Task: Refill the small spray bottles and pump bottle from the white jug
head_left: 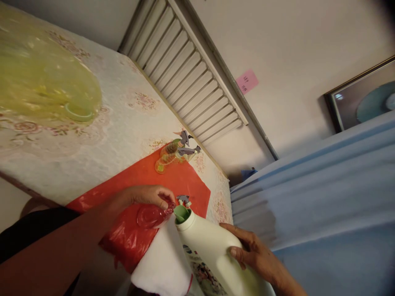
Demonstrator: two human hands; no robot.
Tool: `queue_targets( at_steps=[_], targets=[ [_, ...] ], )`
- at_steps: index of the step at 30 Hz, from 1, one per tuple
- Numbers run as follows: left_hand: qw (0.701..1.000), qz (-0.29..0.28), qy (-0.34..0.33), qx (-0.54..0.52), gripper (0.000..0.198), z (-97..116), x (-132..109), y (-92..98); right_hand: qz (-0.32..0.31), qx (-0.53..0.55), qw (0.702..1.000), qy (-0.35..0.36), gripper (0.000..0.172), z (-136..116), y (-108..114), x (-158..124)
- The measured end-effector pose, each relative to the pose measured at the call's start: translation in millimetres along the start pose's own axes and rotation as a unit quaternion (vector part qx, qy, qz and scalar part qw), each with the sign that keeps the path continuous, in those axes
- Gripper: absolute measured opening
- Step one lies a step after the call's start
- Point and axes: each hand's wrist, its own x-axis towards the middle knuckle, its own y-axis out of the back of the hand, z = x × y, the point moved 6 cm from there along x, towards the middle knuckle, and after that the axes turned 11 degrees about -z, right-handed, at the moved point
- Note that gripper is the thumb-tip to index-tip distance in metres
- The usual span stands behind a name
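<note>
My left hand (154, 196) pinches the neck of a clear bottle (149, 216) that looks reddish over the red plastic sheet (132, 187). Tilted toward that neck is a large cream detergent jug (212, 242) with a green spout (181, 213). Around the jug's handle side my right hand (254, 253) is wrapped, thumb and fingers on its body. The spout and the bottle mouth nearly meet; whether they touch or liquid flows I cannot tell. A grey spray trigger head (184, 200) lies just beyond the spout. Below the bottle is a white cloth (163, 263).
Two spray bottles (168, 158) with grey triggers stand on the sheet's far part. A yellow translucent plastic bag (46, 78) sits on the flowered tablecloth (123, 119). A radiator (185, 65) lines the wall behind. Blue curtain fabric (308, 189) hangs at the right.
</note>
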Motion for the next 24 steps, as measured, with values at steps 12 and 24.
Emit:
queue_targets(
  at_steps=[12, 24],
  targets=[
    [1.000, -0.001, 0.003, 0.008, 0.034, 3.0, -0.3, -0.6, -0.004, -0.015, 1.000, -0.011, 0.062, 0.5, 1.0, 0.5],
    [1.000, 0.000, 0.005, -0.005, 0.036, 2.1, -0.7, -1.1, -0.016, -0.009, 1.000, 0.003, 0.058, -6.4, -0.5, 0.1]
  ],
)
